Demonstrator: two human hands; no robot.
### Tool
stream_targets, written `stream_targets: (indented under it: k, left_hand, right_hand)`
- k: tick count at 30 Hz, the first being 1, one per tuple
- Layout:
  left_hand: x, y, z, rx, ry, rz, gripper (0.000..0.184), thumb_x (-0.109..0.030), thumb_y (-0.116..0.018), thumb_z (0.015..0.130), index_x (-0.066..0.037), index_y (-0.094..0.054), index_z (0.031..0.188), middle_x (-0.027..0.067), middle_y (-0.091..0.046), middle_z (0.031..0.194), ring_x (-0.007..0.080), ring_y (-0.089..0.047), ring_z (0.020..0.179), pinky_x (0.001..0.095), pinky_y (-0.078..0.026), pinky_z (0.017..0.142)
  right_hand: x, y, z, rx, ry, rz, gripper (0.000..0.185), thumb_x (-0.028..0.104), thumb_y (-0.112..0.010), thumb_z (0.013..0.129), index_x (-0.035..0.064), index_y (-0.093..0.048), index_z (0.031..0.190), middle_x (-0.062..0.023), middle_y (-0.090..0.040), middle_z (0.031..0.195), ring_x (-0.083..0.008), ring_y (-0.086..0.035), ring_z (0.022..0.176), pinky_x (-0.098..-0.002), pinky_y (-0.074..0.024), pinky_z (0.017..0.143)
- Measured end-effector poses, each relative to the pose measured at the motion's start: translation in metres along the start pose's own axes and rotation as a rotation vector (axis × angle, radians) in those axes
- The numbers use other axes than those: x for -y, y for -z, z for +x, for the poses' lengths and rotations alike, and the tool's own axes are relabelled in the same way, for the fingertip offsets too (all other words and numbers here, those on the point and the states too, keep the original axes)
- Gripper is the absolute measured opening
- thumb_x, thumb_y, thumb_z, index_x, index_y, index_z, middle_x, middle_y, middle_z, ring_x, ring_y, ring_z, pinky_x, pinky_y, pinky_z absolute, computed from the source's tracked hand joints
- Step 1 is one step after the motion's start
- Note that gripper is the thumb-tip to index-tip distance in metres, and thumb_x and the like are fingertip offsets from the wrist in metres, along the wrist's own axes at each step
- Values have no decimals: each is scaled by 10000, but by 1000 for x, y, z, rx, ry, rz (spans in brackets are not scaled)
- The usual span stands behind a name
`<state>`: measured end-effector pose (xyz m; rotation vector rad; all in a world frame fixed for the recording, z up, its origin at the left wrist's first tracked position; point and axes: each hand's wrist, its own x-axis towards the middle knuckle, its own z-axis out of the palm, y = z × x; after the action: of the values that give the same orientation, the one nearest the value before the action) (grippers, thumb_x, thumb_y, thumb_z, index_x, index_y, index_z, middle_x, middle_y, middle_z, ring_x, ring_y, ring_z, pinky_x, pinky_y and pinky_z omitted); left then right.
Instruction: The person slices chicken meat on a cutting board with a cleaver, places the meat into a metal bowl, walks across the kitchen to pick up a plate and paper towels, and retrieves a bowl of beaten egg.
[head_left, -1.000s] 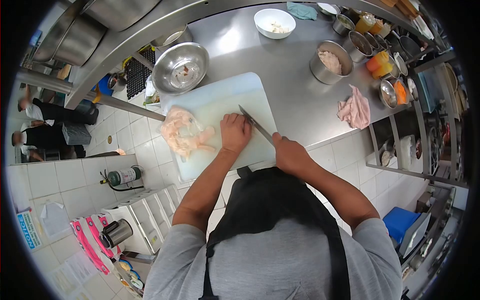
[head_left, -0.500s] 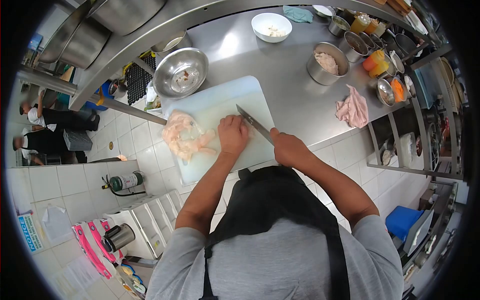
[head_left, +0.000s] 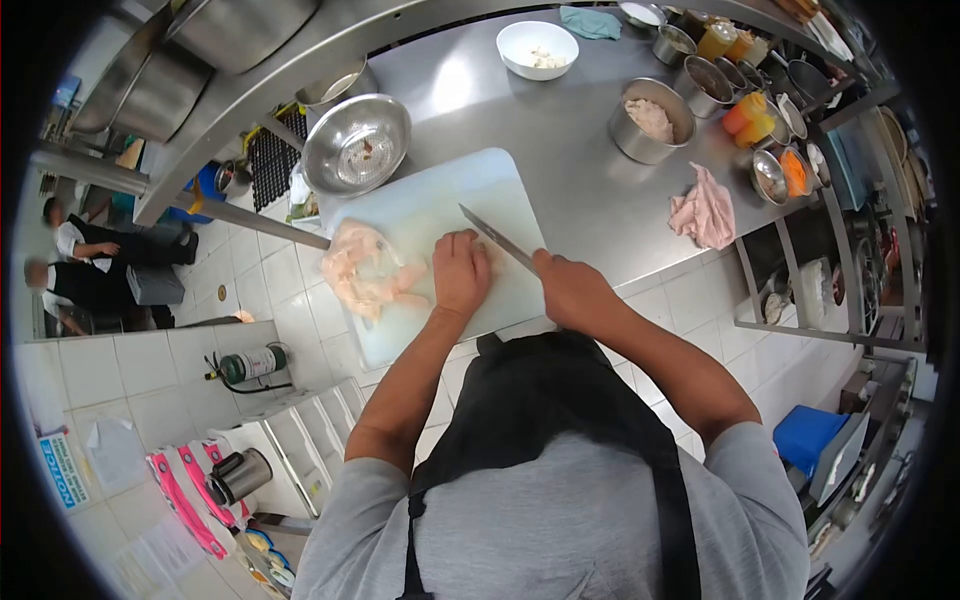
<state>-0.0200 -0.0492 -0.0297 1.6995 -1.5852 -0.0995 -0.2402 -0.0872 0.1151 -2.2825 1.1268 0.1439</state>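
My right hand (head_left: 577, 290) is wrapped round the handle of a kitchen knife (head_left: 497, 237). Its blade points up and to the left, just past the fingertips of my left hand (head_left: 461, 272). Those fingers are curled and press down on a small piece of raw chicken (head_left: 496, 262), mostly hidden beneath them. Under both lies a white cutting board (head_left: 500, 180). To the left of my left hand, a heap of pale raw chicken (head_left: 358, 265) rests on the board, partly on clear plastic.
A steel bowl (head_left: 335, 150) stands behind the board's left corner. Farther back on the steel table (head_left: 440, 120) is a white bowl (head_left: 525, 62). To the right are a steel pot (head_left: 632, 135) with pale meat and a pink cloth (head_left: 703, 212). Two people are at far left.
The knife tip has swung slightly left, over the fingertips of my left hand. My left hand stays pressed on the chicken. One distant person has lowered an arm.
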Motion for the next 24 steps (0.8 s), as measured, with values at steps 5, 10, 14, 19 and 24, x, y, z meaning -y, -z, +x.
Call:
stream_targets:
  k: [5,10,14,19,24]
  left_hand:
    - [-21,8,-3,170,-1,225,227,-137,-673,934,-52,-665,1144,149,-632,1096,369,-579,1035,512,-446,859]
    - [-21,8,-2,246,21,270,242,-184,-681,947,-64,-676,1158,136,-630,1116,364,-568,1053,517,-436,876]
    - [-21,23,-1,243,-71,103,337,-243,-737,941,-80,-663,1227,129,-628,1161,360,-565,1084,508,-433,896]
    - [-19,15,-1,254,-3,152,458,-265,-791,917,-86,-627,1305,140,-621,1234,372,-563,1136,513,-435,954]
    - [-27,8,-1,118,60,118,387,-256,-756,957,-83,-630,1280,154,-628,1213,383,-570,1122,517,-446,954]
  right_hand:
    - [-7,-21,-22,56,-61,-36,276,-7,-587,916,-30,-508,1179,-288,-686,983,-466,-740,915,-544,-605,807]
    - [-5,-35,22,-3,-14,-2,283,-18,-576,921,-33,-512,1196,-301,-700,1006,-470,-740,939,-546,-604,817]
    - [-11,-15,29,92,-43,54,310,3,-579,931,-46,-512,1229,-314,-719,1057,-481,-734,993,-555,-588,863]
    - [-28,-19,23,43,-84,94,322,20,-562,940,-58,-504,1247,-315,-726,1084,-495,-722,1038,-576,-564,911]
    - [-26,-20,18,-26,-73,57,271,27,-562,949,-40,-494,1202,-301,-714,1027,-502,-715,966,-588,-566,863]
